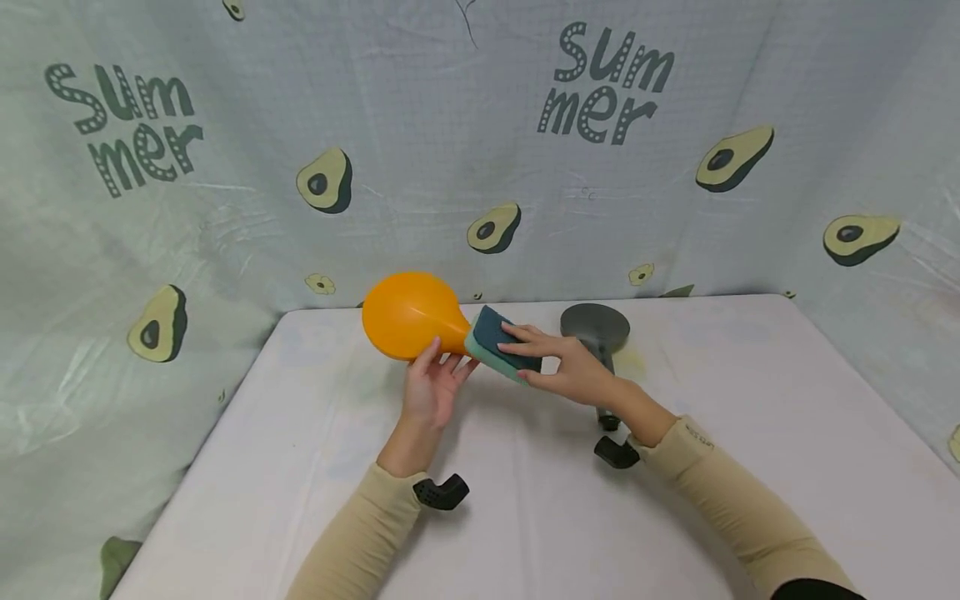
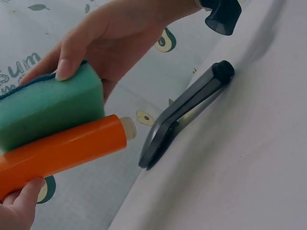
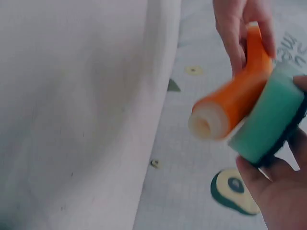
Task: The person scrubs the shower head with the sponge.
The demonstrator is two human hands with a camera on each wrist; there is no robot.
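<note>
Two hands, orange shower head in left (sponge in right)

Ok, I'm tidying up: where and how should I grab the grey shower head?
Grip the grey shower head around mid-handle, probably from above and the near side: the slim handle points toward the viewer in the head view, while the far end is a broad disc, likely awkward to wrap.

In the head view, beige sleeves are worn at 7 and 4 o'clock, black angled pieces mounted at each cuff.
</note>
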